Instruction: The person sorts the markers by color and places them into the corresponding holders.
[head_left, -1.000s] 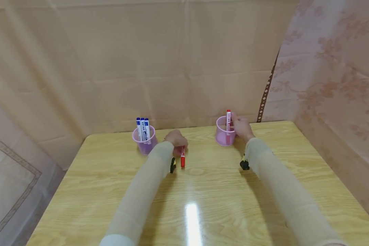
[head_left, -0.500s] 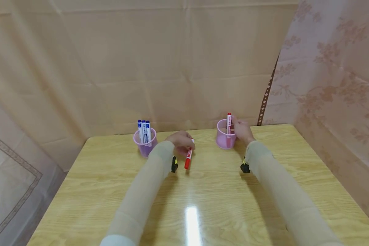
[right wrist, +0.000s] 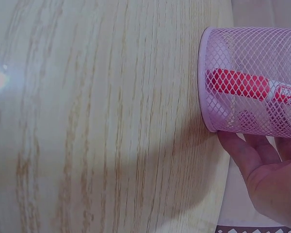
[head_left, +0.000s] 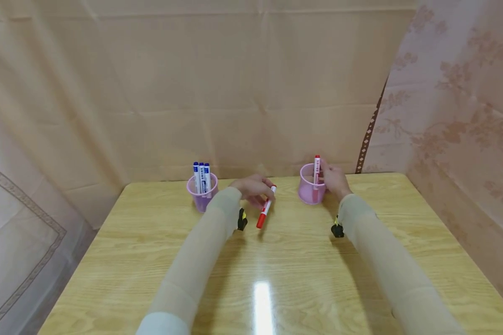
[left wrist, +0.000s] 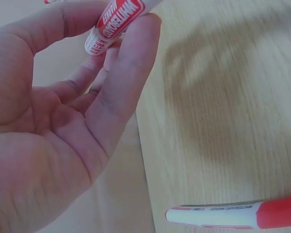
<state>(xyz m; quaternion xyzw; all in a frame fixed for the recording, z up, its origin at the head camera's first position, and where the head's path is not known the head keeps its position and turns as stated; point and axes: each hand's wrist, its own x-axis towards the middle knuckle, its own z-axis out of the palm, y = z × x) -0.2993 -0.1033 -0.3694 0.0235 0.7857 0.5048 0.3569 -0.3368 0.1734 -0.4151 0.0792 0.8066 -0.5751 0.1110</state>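
Observation:
My left hand (head_left: 254, 188) pinches a red whiteboard marker (head_left: 265, 214) near its plain end, between thumb and fingers. The marker slants above the table, red cap toward me. In the left wrist view, another red-capped marker (left wrist: 218, 216) lies on the table below the left hand (left wrist: 53, 107). At the right, my right hand (head_left: 335, 180) holds a pink mesh pen cup (head_left: 308, 193) by its right side, fingers against the mesh in the right wrist view. A red marker (head_left: 317, 170) stands in that cup; its red cap end (right wrist: 240, 85) shows through the mesh near the base.
A second pink mesh cup (head_left: 202, 201) stands left of my left hand, with several blue-capped markers (head_left: 201, 179) upright in it. Beige cloth (head_left: 218, 116) hangs behind the wooden table (head_left: 293, 260), and patterned cloth (head_left: 465, 116) hangs at the right.
My left hand has moved right with the red marker, lifting and tilting it from nearly straight toward me to a slant. The right hand stays at its cup.

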